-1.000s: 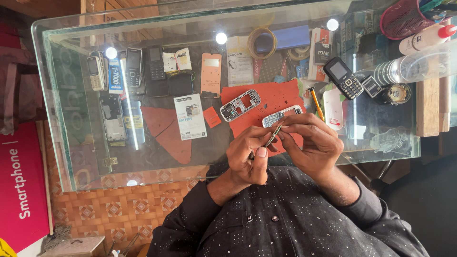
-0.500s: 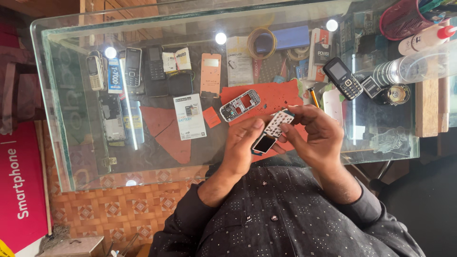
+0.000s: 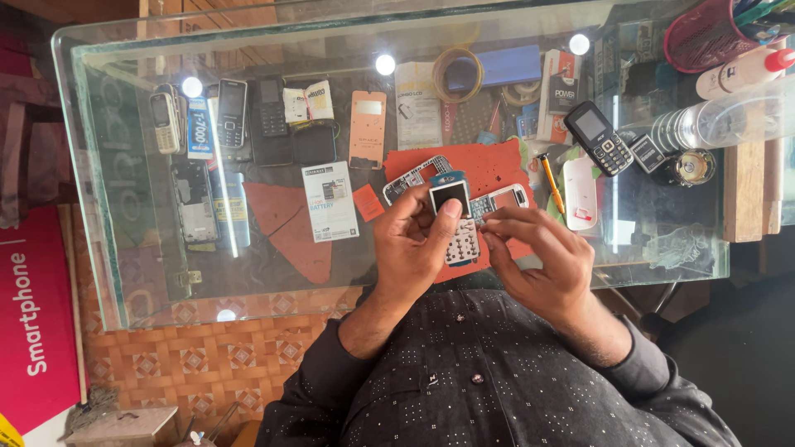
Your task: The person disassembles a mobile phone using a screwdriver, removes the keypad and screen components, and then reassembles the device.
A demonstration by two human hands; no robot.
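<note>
My left hand [image 3: 410, 244] grips a small opened keypad phone [image 3: 457, 222], its dark screen and white keypad facing up. The thumb rests beside the screen. My right hand [image 3: 542, 261] meets it from the right, fingertips pinching the phone's right edge near the keypad. Both hands hover over the near edge of a red mat [image 3: 489, 161] on the glass counter [image 3: 248, 273]. On the mat just beyond the hands lie a silver phone frame [image 3: 412, 174] and a red and silver phone cover [image 3: 505, 199].
A yellow screwdriver [image 3: 552, 184], a white phone back [image 3: 580, 194] and a black keypad phone [image 3: 598, 136] lie to the right. A clear bottle [image 3: 720, 120] and red pen cup [image 3: 704, 33] stand far right. Several phones [image 3: 232, 112] and a tape roll [image 3: 458, 74] show under the glass.
The phone has been turned in my hands, so its screen and keypad now face up. My left hand has shifted its hold to the screen end and my right to the side edge.
</note>
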